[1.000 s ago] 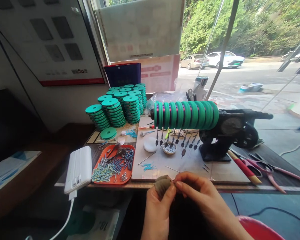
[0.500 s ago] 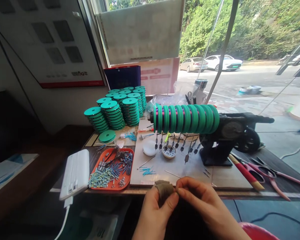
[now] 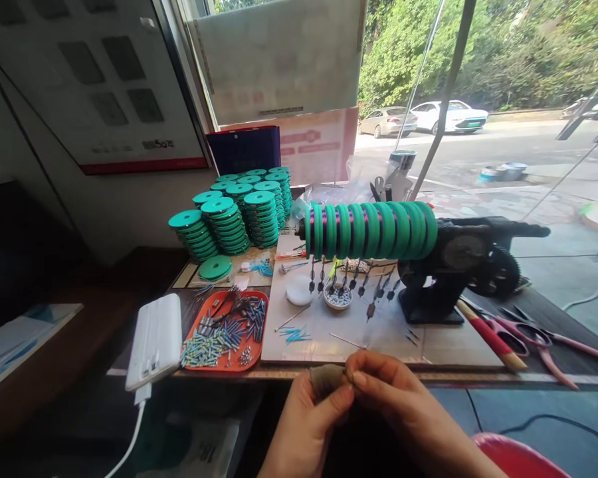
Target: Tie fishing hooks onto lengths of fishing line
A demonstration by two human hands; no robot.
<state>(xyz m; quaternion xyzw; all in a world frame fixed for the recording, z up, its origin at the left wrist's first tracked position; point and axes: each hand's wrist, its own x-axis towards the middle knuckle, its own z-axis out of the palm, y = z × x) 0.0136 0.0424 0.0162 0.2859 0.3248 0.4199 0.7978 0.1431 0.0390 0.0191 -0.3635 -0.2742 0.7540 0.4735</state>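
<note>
My left hand (image 3: pixel 311 415), an olive cloth wrap (image 3: pixel 327 378) around its index finger, is closed in a pinch at the table's front edge. Against it, my right hand (image 3: pixel 401 395) pinches too, thumb and index fingertips meeting the left ones. Whatever sits between the fingertips is too small to make out. Just beyond the hands, a thin metal needle-like rod (image 3: pixel 347 341) lies on the pale board (image 3: pixel 379 342). Several short blue tubes (image 3: pixel 294 334) lie to its left. Farther back, a row of green line spools (image 3: pixel 373 230) is mounted on a black winding machine (image 3: pixel 431 292), dark weights hanging beneath.
An orange tray (image 3: pixel 224 362) of small tubes and metal parts stands left, beside a white power bank (image 3: pixel 154 338) with a cable. Stacked green spools (image 3: pixel 223 226) rise behind. A bowl of beads (image 3: pixel 337 297) sits mid-board. Scissors (image 3: pixel 523 335) lie right; a pink basin (image 3: pixel 521 458) is below.
Both hands stay pinched together, with small shifts of the fingers; the cloth wrap looks flatter and more level. The view has shifted slightly. Nothing on the table has visibly moved.
</note>
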